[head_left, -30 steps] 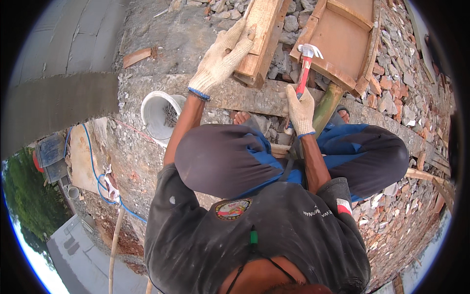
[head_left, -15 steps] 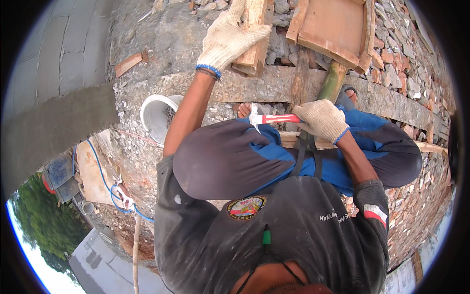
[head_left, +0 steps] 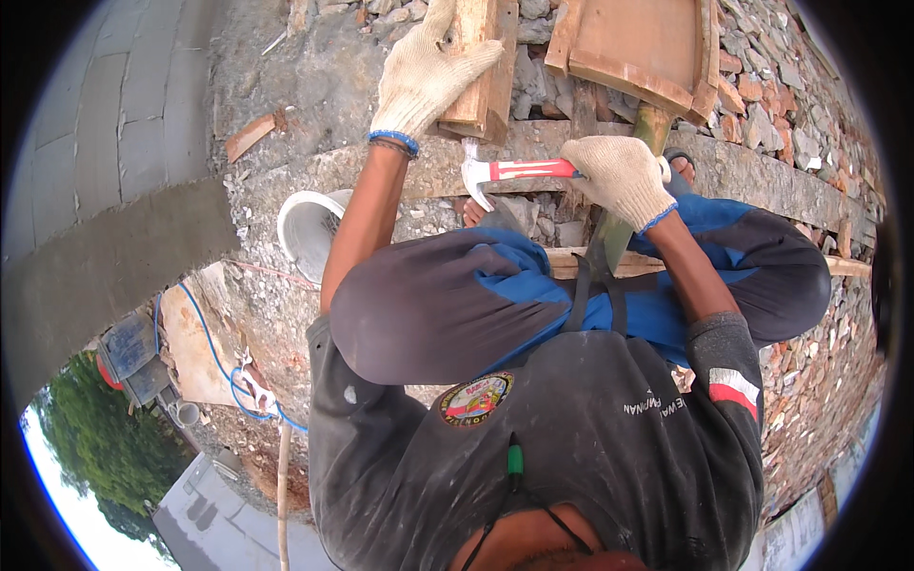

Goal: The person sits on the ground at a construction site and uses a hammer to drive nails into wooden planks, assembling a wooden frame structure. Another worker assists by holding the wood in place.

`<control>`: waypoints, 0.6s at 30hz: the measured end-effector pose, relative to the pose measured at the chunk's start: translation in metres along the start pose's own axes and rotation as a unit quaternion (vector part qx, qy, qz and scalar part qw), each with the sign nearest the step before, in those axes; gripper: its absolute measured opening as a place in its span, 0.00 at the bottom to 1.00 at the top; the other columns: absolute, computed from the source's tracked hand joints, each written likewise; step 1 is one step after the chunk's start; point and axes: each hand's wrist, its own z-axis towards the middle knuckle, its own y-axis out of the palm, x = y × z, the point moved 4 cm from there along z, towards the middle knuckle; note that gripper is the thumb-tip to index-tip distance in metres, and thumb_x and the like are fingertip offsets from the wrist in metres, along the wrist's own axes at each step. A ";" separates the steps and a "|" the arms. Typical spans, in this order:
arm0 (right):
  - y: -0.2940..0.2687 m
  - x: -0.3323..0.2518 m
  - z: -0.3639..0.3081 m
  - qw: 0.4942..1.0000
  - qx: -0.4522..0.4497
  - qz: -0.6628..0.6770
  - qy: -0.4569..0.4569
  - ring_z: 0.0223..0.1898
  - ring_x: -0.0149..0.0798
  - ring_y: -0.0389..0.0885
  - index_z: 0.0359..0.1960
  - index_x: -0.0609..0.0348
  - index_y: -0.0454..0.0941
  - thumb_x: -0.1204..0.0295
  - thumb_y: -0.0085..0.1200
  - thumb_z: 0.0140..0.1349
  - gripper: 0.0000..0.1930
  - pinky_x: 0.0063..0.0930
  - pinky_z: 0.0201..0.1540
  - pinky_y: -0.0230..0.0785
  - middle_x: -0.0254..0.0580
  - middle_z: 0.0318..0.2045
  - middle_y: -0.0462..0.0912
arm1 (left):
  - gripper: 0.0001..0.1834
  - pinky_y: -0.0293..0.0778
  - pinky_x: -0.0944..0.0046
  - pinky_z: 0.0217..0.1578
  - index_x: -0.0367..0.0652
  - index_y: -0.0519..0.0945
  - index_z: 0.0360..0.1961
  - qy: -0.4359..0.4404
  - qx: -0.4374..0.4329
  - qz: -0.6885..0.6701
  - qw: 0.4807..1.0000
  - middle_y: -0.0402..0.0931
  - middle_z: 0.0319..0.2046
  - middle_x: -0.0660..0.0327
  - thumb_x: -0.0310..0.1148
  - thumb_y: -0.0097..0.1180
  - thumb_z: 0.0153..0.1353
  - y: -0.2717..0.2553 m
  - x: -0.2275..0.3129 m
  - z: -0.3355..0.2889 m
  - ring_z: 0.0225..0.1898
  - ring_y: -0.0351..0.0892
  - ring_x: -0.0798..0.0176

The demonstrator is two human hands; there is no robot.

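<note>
In a cream knit glove with a blue cuff, my left hand (head_left: 419, 86) grips a length of timber (head_left: 466, 105) from its left side, thumb laid across its top. A second board lies tight along its right side. My right hand (head_left: 624, 179), gloved the same way, is closed around the red and white handle of a claw hammer (head_left: 528, 169). The hammer points left, its head close against the near end of the timber; whether they touch I cannot tell. Its claw points toward my knee.
A shallow wooden tray-like box (head_left: 638, 57) lies at the far right, above a green bamboo pole (head_left: 652, 128). A white bucket (head_left: 309, 233) stands left of my knee. Broken brick and stone rubble (head_left: 762, 105) spreads on the right. A grey block wall (head_left: 124, 124) rises at the left.
My right hand has lifted the hammer away from my knee, up and left, bringing its head to the timber's near end. My left hand keeps its hold; the view has shifted slightly.
</note>
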 end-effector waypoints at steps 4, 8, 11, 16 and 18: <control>-0.002 0.003 -0.002 0.999 0.012 0.031 -0.013 0.39 0.50 0.88 0.37 0.50 0.81 0.61 0.66 0.58 0.11 0.45 0.38 0.79 0.40 0.33 0.85 | 0.54 0.79 0.51 0.59 0.37 0.60 0.79 -0.020 -0.006 0.030 0.999 0.81 0.58 0.35 0.55 0.70 0.60 -0.001 0.006 0.006 0.59 0.84 0.40; -0.007 0.015 -0.002 0.999 0.047 -0.019 0.018 0.38 0.50 0.88 0.36 0.50 0.81 0.62 0.67 0.55 0.12 0.47 0.37 0.79 0.41 0.31 0.84 | 0.53 0.79 0.51 0.58 0.38 0.60 0.79 0.069 0.052 -0.033 0.996 0.81 0.58 0.35 0.54 0.70 0.60 0.003 -0.003 0.002 0.59 0.84 0.40; 0.003 0.010 -0.006 0.998 0.060 0.011 0.028 0.38 0.50 0.88 0.36 0.50 0.81 0.61 0.66 0.58 0.11 0.49 0.38 0.79 0.41 0.31 0.84 | 0.53 0.79 0.52 0.59 0.37 0.60 0.79 0.026 0.010 -0.013 1.000 0.80 0.59 0.36 0.53 0.70 0.60 0.000 -0.001 0.001 0.61 0.83 0.42; -0.001 0.013 -0.017 0.994 -0.105 0.035 -0.019 0.38 0.50 0.88 0.36 0.50 0.83 0.61 0.66 0.58 0.10 0.48 0.41 0.80 0.42 0.30 0.86 | 0.52 0.77 0.55 0.62 0.36 0.59 0.79 0.024 0.017 -0.026 0.999 0.80 0.60 0.36 0.50 0.70 0.61 0.003 -0.002 0.003 0.63 0.82 0.46; 0.001 0.027 -0.007 1.000 0.004 0.007 0.030 0.38 0.50 0.88 0.35 0.50 0.83 0.60 0.66 0.57 0.11 0.48 0.41 0.80 0.42 0.30 0.85 | 0.52 0.77 0.55 0.62 0.37 0.59 0.80 0.043 0.035 -0.058 0.997 0.80 0.61 0.37 0.49 0.69 0.62 0.010 -0.012 0.004 0.63 0.83 0.47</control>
